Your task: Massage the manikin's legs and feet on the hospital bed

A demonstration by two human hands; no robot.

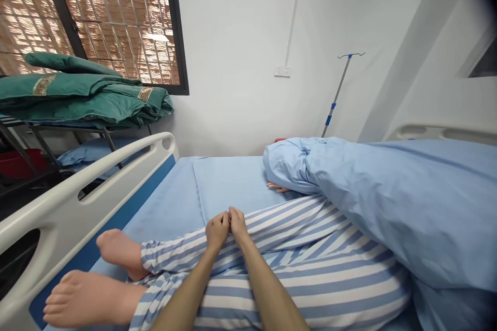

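Note:
A manikin in blue-and-white striped trousers (310,295) lies on the bed, its bare feet (83,297) towards the left. My left hand (217,228) is closed at the far trouser leg (174,248), around knee or shin height. Right beside it, my right hand (237,221) is closed on the same leg, the two hands touching at the thumbs. Fingertips of both are hidden, curled over the leg's far side. A light blue quilt (373,191) is folded back over the manikin's upper body. One manikin hand (277,186) pokes out from under it.
A cream footboard (116,158) with cut-outs closes off the bed's left end. Pale blue sheet (233,176) shows beyond the legs. Green folded bedding (89,95) lies on a rack by the barred window. A drip pole (337,95) stands along the white wall.

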